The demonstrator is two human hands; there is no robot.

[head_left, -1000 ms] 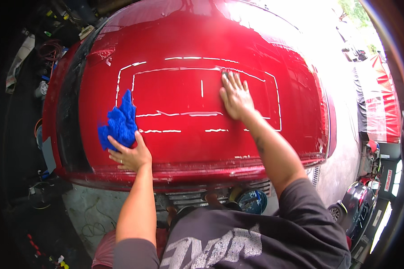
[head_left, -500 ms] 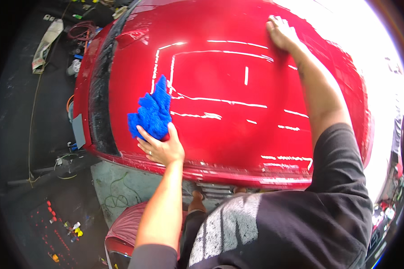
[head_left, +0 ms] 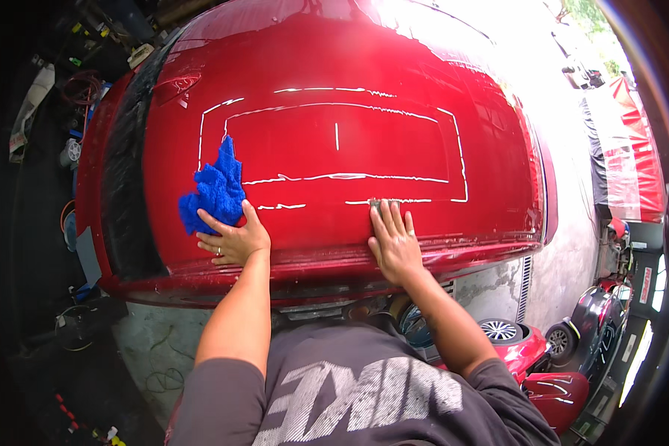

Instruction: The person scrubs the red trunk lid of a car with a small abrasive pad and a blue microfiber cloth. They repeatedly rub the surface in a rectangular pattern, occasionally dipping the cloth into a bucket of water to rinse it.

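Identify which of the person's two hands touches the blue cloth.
The left hand touches the blue cloth; the right hand is apart, over the red panel.

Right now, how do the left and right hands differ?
Left hand touches a blue cloth; right hand touches a small grayish piece. Left hand's fingers splay leftward; right hand's point away from the body, closer together. Both are palm-down over the red car.

On the dark shirt, big wht. letters stand across the chest. On the dark wall, a sm. wht. sign w/ red letters, too tiny to read surely.
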